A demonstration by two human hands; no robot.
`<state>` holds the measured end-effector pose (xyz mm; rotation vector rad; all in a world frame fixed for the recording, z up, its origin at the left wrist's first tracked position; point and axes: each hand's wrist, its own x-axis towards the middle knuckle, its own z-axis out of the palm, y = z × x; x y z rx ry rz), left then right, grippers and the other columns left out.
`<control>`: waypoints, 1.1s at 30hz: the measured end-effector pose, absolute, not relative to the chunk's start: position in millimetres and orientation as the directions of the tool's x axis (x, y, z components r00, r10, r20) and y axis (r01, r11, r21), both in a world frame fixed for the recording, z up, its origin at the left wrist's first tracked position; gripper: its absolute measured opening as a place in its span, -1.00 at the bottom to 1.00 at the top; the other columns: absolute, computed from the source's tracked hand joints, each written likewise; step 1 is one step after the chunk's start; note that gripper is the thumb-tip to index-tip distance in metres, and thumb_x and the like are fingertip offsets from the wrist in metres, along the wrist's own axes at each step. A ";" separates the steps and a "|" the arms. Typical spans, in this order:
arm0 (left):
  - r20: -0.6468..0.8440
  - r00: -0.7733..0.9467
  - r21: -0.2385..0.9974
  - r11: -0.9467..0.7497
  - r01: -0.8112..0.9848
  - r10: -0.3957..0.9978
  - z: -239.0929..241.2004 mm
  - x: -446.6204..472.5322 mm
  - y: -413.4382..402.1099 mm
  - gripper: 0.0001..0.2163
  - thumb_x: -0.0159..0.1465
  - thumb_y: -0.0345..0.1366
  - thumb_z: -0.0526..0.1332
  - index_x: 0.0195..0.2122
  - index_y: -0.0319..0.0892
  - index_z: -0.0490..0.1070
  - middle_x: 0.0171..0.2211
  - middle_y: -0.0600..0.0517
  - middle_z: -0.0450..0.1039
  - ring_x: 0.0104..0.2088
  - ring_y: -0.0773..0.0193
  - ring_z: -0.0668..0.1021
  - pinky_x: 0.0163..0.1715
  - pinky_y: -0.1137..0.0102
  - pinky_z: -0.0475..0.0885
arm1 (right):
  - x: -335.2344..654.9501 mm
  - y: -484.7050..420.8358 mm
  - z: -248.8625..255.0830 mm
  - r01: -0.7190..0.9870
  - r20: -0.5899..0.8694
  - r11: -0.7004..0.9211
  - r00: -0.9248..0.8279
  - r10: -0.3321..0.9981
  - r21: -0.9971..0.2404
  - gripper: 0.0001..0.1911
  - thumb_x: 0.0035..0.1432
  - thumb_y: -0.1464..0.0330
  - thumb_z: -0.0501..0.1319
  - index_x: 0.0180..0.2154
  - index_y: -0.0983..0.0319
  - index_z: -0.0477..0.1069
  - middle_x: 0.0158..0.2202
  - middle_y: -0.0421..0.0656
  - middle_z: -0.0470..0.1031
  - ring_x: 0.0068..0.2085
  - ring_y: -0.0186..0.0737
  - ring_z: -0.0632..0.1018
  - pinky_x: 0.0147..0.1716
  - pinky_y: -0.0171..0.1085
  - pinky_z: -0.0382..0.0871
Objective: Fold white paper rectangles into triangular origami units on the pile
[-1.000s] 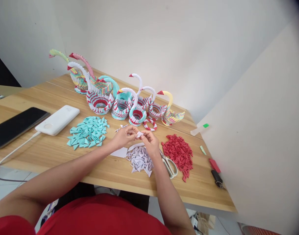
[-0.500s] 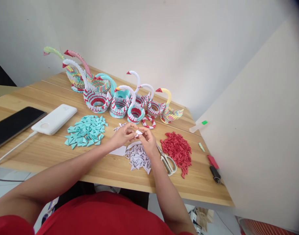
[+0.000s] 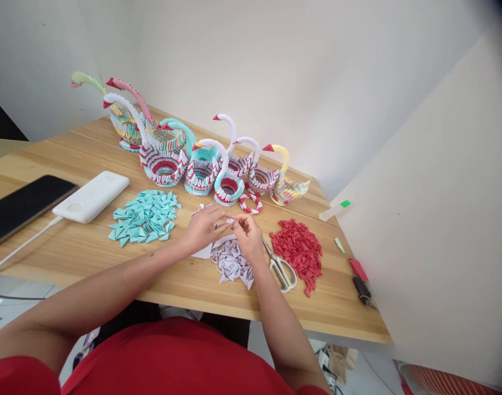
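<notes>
Between the fingertips of both hands is a small folded piece of white paper [image 3: 231,221], mostly covered by the fingers. My left hand [image 3: 207,226] pinches it from the left, its back turned up towards me. My right hand [image 3: 248,233] grips it from the right with thumb and forefinger. Just below the hands lies a pile of white folded paper triangles [image 3: 233,262]. A flat white paper sheet [image 3: 203,251] shows partly under my left wrist. Scissors [image 3: 282,269] with pale handles rest beside my right forearm.
Several folded-paper swans [image 3: 164,164] stand along the back, with a red-and-white paper ring [image 3: 251,203] before them. Turquoise triangles [image 3: 146,216] lie left, red triangles [image 3: 298,252] right. A power bank [image 3: 92,196] and phone [image 3: 26,208] sit far left; a black key fob [image 3: 361,291] is at right.
My left hand has turned over the paper, its back now more upward. The white piece shows less and looks narrower between the fingers. The view has shifted slightly.
</notes>
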<state>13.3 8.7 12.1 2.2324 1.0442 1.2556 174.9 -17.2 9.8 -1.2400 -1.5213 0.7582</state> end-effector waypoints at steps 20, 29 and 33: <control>0.509 0.344 0.732 -0.607 0.310 0.789 8.7 11.5 10.1 -0.86 0.23 -0.22 0.22 -0.31 -0.12 0.53 -0.24 -0.02 0.56 -0.22 0.18 0.55 -0.15 0.32 0.36 | 173.6 -24.2 26.1 0.549 0.431 0.382 -0.044 0.901 -0.743 -0.82 0.15 0.35 0.11 -0.22 0.20 0.44 -0.32 -0.18 0.53 -0.32 -0.25 0.50 -0.24 -0.27 0.37; 0.393 0.334 0.832 -0.486 0.267 0.857 6.5 13.8 12.1 -0.82 0.25 -0.20 0.19 -0.31 -0.17 0.53 -0.32 0.00 0.56 -0.34 0.24 0.53 -0.27 0.40 0.37 | 176.8 -22.3 24.6 0.581 0.462 0.412 -0.070 0.884 -0.701 -0.82 0.14 0.38 0.11 -0.22 0.19 0.45 -0.28 -0.16 0.54 -0.29 -0.23 0.51 -0.22 -0.26 0.38; 0.425 0.326 0.807 -0.516 0.287 0.845 5.5 14.5 12.3 -0.86 0.19 -0.23 0.24 -0.33 -0.16 0.53 -0.31 0.00 0.56 -0.32 0.22 0.54 -0.22 0.38 0.36 | 176.4 -22.5 25.2 0.582 0.447 0.401 -0.071 0.892 -0.708 -0.81 0.15 0.36 0.11 -0.22 0.18 0.45 -0.28 -0.14 0.54 -0.27 -0.21 0.52 -0.20 -0.22 0.38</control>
